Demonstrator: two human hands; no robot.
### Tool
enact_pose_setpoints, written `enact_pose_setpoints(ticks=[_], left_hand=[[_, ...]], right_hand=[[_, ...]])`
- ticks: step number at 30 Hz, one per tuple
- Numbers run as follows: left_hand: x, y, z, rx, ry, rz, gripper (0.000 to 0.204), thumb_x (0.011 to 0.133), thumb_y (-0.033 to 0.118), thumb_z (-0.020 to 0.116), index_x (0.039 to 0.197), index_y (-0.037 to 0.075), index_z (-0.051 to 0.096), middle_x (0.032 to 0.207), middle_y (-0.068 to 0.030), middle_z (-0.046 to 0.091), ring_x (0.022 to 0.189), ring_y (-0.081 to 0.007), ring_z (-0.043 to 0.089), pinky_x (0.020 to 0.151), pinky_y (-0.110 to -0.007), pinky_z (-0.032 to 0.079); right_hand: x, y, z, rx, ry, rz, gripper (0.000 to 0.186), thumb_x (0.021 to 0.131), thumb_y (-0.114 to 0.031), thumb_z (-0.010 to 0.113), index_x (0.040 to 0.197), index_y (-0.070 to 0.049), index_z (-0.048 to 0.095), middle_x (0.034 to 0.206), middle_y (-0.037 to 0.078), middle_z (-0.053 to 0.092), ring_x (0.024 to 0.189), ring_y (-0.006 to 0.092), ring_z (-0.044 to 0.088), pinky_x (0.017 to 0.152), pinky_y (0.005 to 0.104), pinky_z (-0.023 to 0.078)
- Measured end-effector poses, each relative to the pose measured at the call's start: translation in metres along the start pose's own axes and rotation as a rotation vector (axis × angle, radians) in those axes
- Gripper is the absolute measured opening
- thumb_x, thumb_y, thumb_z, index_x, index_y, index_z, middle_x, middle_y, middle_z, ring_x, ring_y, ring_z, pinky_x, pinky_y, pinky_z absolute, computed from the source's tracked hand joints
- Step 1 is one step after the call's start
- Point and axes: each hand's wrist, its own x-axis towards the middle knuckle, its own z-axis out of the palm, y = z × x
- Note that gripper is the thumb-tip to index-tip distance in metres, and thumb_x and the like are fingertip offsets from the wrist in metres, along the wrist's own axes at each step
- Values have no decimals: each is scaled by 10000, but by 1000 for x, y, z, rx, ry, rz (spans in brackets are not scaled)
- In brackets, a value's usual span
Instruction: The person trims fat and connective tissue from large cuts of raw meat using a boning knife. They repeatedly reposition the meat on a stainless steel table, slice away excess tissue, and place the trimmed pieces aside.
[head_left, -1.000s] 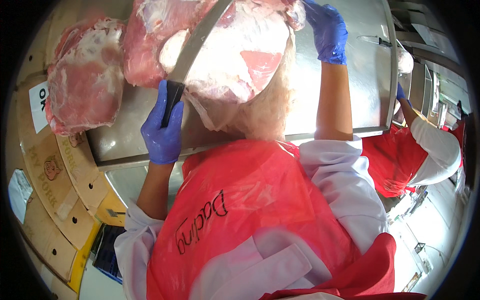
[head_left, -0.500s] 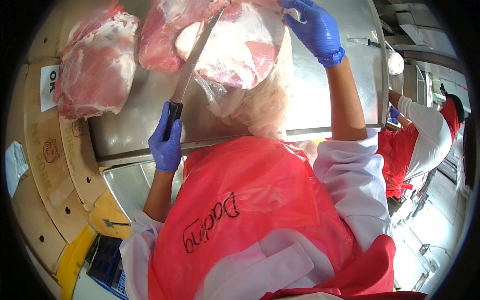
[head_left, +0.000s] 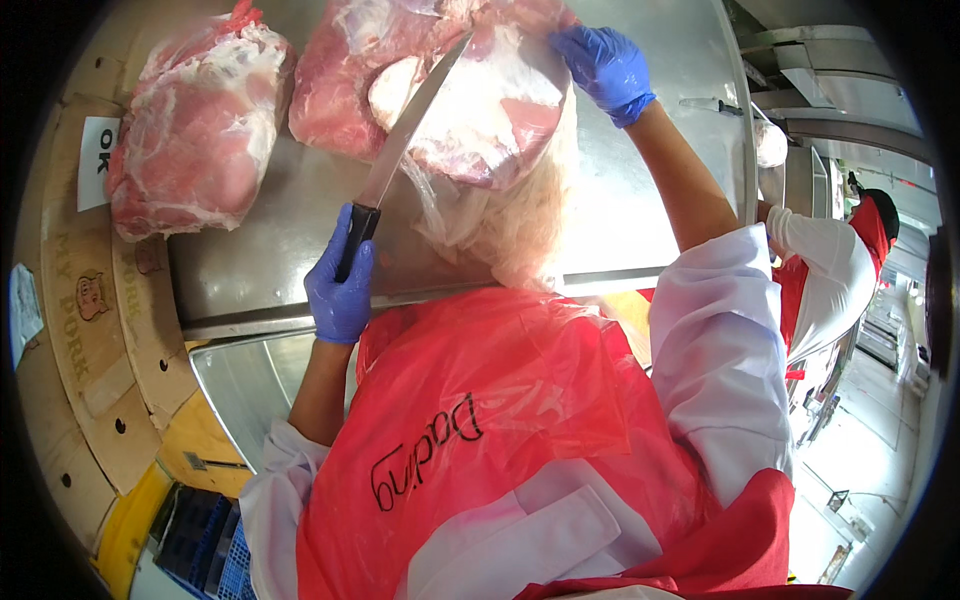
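Observation:
My left hand, in a blue glove, is closed round the black handle of a long knife. Its blade points away and to the right, the tip lying at the far part of a large piece of raw meat with pale fat over pink flesh. At that piece's far right edge, my right hand, also gloved in blue, has its fingers bent and gripping the meat; the fingertips are partly hidden. Crumpled clear plastic trails from under the meat toward me. Another raw meat piece lies at the left.
The meat rests on a steel table. A second knife lies near its right edge. Cardboard boxes line the left, above blue crates. A metal tray is below the table's front edge. A co-worker stands at the right.
My right hand has come left and slightly nearer, and its fingers have closed in on the meat's edge. The knife stays in my left hand at nearly the same slant. The whole view has shifted slightly.

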Motion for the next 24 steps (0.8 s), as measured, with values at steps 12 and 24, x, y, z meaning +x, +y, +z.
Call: enact_pose_setpoints(ticks=[12,24], left_hand=[[5,5,-5,61,-15,20,544,943,72,682,1467,54,539,1136,-105,750,925,-70,630,830,-255,515],[24,48,-29,161,-91,123,515,957,1,651,1458,8,531,1393,-116,633,1184,-117,596,1015,-283,466]], right_hand=[[62,-16,-39,371,-68,375,137,955,-141,609,991,-86,729,912,128,703,828,313,671,710,414,539],[23,-27,-96,1210,31,768,222,991,-155,687,1120,25,709,889,70,730,778,144,671,780,304,547]])
